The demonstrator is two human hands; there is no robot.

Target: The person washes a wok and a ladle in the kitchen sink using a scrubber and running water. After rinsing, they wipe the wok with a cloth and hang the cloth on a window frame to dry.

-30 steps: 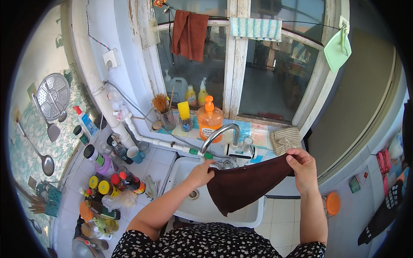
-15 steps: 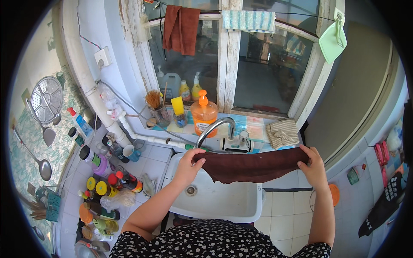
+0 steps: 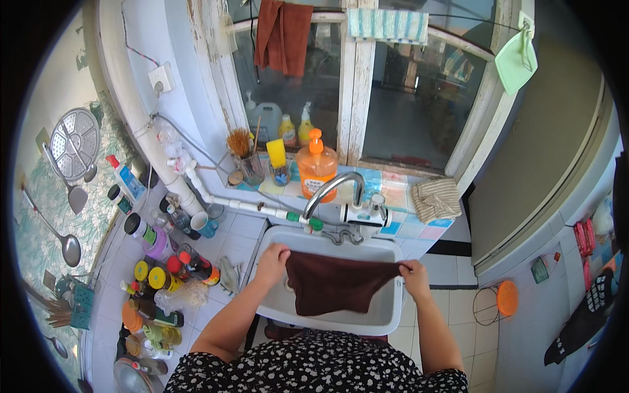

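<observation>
A dark brown cloth [image 3: 341, 283] is spread out between my two hands, hanging over the white sink [image 3: 393, 313]. My left hand [image 3: 271, 259] is closed on its upper left corner, above the sink's left side. At the right rim, my right hand [image 3: 414, 275] pinches the opposite upper corner. The cloth sags a little between them and covers most of the basin. Behind it the curved metal faucet [image 3: 334, 183] stands on its white base.
On the sill stand an orange pump bottle [image 3: 316, 170], a yellow sponge [image 3: 276, 153] in a glass and a folded striped cloth [image 3: 436, 199]. Several bottles and jars crowd the left counter [image 3: 229, 252]. A reddish-brown towel [image 3: 284, 39] hangs at the window.
Both hands have come down and nearer to me, the right one also leftward. The cloth, stretched as a narrow band before, now hangs deeper over the basin. The view has shifted slightly.
</observation>
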